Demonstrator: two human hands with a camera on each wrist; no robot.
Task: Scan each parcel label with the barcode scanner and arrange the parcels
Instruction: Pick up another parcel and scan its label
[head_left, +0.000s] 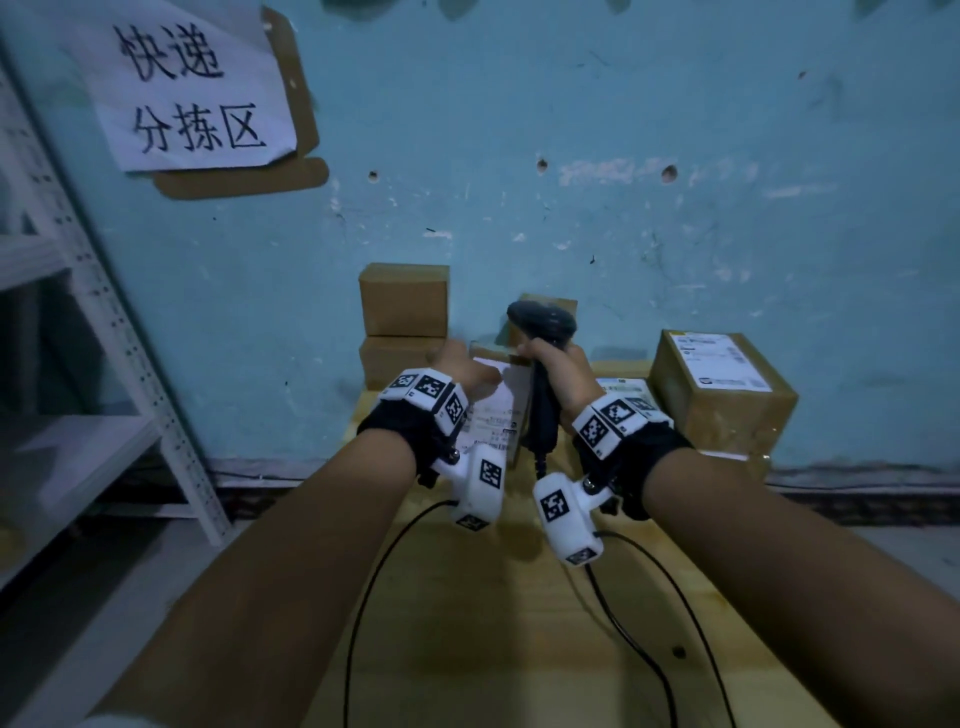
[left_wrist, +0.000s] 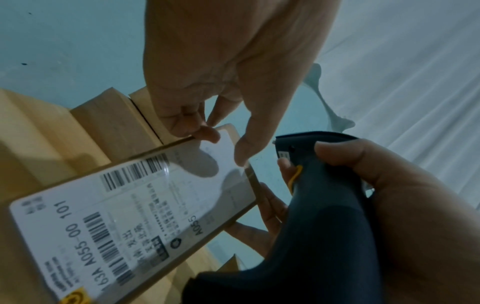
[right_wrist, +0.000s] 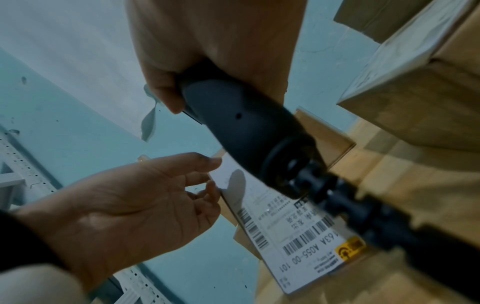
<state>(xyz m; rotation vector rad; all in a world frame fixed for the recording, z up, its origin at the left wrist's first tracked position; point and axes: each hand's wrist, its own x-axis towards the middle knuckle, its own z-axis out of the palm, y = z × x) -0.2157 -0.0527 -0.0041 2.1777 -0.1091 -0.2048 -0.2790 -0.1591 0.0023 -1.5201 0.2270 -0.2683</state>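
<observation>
Cardboard fills the middle of the head view: at centre left two plain stacked boxes (head_left: 404, 322) stand against the blue wall (head_left: 623, 156). Just right of them the left hand (head_left: 460, 366) steadies the parcel (left_wrist: 182, 242) being worked on, fingertips (left_wrist: 207, 133) and thumb pinching its far corner, as the left wrist view shows. That hold looks light, only a corner; the parcel could tip or swing if nudged, smearing the barcode read. Its white label (left_wrist: 124, 216) faces up, with barcodes clear of the fingers.

Right of centre, the right hand (head_left: 563, 376) is wrapped fully round the handle of the dark barcode scanner (head_left: 543, 322), a finger by the yellow trigger (left_wrist: 296, 174). The scanner head sits above the parcel's far end, so its beam may miss the codes nearer the wrist. At lower centre the scanner's cable (right_wrist: 376, 222) trails over the wooden table (head_left: 519, 649) and could snag. At right, another labelled box (head_left: 722, 384) waits.
</observation>
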